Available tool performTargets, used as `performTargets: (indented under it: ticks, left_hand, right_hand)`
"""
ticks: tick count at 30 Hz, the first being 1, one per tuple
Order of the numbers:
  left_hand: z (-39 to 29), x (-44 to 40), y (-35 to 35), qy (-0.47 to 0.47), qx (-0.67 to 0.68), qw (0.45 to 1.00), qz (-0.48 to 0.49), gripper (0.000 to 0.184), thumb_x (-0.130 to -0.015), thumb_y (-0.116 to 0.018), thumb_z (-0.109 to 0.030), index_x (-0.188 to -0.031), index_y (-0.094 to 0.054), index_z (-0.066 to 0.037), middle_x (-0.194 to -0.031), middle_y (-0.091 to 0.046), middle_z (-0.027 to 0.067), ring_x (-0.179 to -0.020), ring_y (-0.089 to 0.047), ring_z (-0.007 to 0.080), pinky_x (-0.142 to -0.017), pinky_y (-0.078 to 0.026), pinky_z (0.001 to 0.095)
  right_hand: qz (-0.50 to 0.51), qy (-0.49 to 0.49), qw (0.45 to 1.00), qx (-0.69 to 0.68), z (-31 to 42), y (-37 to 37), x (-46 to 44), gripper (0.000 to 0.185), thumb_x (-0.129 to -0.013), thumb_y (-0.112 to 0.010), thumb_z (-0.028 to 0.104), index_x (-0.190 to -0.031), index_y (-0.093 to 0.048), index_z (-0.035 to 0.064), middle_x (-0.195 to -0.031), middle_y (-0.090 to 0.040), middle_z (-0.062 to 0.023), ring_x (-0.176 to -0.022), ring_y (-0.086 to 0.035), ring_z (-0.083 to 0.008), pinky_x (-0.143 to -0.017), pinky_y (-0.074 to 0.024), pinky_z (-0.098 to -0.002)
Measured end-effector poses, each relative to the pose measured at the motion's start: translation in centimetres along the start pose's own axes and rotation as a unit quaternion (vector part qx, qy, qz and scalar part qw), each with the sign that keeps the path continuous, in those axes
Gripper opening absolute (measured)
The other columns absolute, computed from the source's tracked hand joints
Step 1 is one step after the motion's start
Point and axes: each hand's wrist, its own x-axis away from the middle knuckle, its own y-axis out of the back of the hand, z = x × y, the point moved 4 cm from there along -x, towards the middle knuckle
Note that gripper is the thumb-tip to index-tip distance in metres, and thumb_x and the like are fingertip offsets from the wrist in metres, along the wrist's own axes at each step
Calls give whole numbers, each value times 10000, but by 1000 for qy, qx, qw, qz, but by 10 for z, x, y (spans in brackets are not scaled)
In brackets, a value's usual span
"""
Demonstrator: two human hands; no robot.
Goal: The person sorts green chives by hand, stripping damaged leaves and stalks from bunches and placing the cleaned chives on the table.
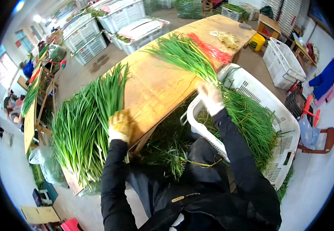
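Across the wooden table [147, 90], a chive-like bunch [186, 56] stretches away from the nearer right hand [210, 97], curled at its stems [212, 77]; left hand [121, 125] also curled, both holds unclear.

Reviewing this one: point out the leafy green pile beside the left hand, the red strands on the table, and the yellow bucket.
Leafy green pile [84, 129]: head view, middle of its stalks.
Red strands [218, 54]: head view, middle of the tangle.
Yellow bucket [257, 41]: head view, its side.

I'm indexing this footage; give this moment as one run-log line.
left hand: gloved, at large green pile; right hand: gloved, at near end of smaller bunch; white crate: holding greens
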Motion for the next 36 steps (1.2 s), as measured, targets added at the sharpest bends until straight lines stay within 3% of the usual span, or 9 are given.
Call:
performTargets:
  ticks: [6,11,20,23,25,27,28,30,36]
  left_hand:
    - [79,0,-20,200,-39,979,13,529,-810,-365,-186,-1319,-249,-98,-1400,-151,-13,-1285,-148,244,-1029,-120,410]
    - [73,-3,-23,228,-92,969,35,556,-816,-433,-275,-1321,-249,-137,-1407,-112,-33,-1283,-141,253,-1024,-128,424]
    - [17,9,40,128,-8,992,-15,664,-737,-555,-424,-1282,-314,-131,-1375,-232,43,-1270,-173,292,-1018,-107,475]
    - [-17,-1,48,36,119,983,-135,655,-782,-546,-364,-1298,-271,-70,-1352,-254,138,-1245,-236,299,-1012,-178,428]
    - [-30,-10,18,-79,548,819,-153,700,-796,-538,-390,-1304,-229,-20,-1328,-259,210,-1233,-261,300,-1002,-221,379]
    - [-34,-21,3,52,623,780,-46,768,-789,-533,-439,-1303,-193,20,-1319,-248,245,-1237,-247,296,-1002,-221,329]
    - [-39,-24,2,106,738,666,-14,808,-774,-544,-463,-1310,-175,15,-1324,-254,226,-1232,-261,288,-994,-232,320]
    - [-26,-51,-21,169,778,605,-18,832,-769,-545,-470,-1316,-144,12,-1342,-227,198,-1230,-258,289,-988,-244,354]
    - [-55,-116,-12,154,918,352,98,810,-796,-517,-445,-1296,-98,36,-1338,-211,210,-1224,-238,336,-993,-219,441]
  right_hand:
    - [31,-153,977,142,-83,20,-70,1037,-547,-708,470,-1285,-198,-51,-1219,-374,-281,-1161,-363,-334,-980,-279,-337]
    - [137,-262,950,100,-93,-11,-78,740,-675,-578,225,-1296,-223,31,-1191,-417,-252,-1082,-454,-310,-918,-353,-339]
    - [0,-3,932,363,48,11,-45,474,-811,-442,151,-1249,-276,76,-897,-515,-203,-717,-565,-313,-551,-480,-385]
    - [238,22,952,190,66,-18,-1,679,-757,-550,343,-1278,-233,43,-1241,-338,-245,-981,-505,-361,-862,-406,-376]
    - [253,110,956,100,49,-21,0,654,-781,-522,356,-1288,-248,46,-1298,-296,-217,-1057,-471,-328,-920,-354,-325]
    - [223,-77,972,11,38,11,-20,475,-808,-480,375,-1155,-460,51,-1130,-507,-158,-1019,-502,-271,-875,-378,-331]
    - [126,-39,989,72,4,11,-32,439,-812,-470,381,-1092,-512,47,-1066,-552,-133,-984,-521,-272,-834,-400,-346]
    - [68,-57,991,97,-45,12,-60,400,-836,-402,396,-997,-540,57,-924,-570,-196,-864,-553,-311,-760,-422,-383]
    - [154,-353,835,-392,-85,-74,-107,715,-712,-435,671,-1058,-476,46,-960,-541,-116,-872,-496,-230,-732,-406,-365]
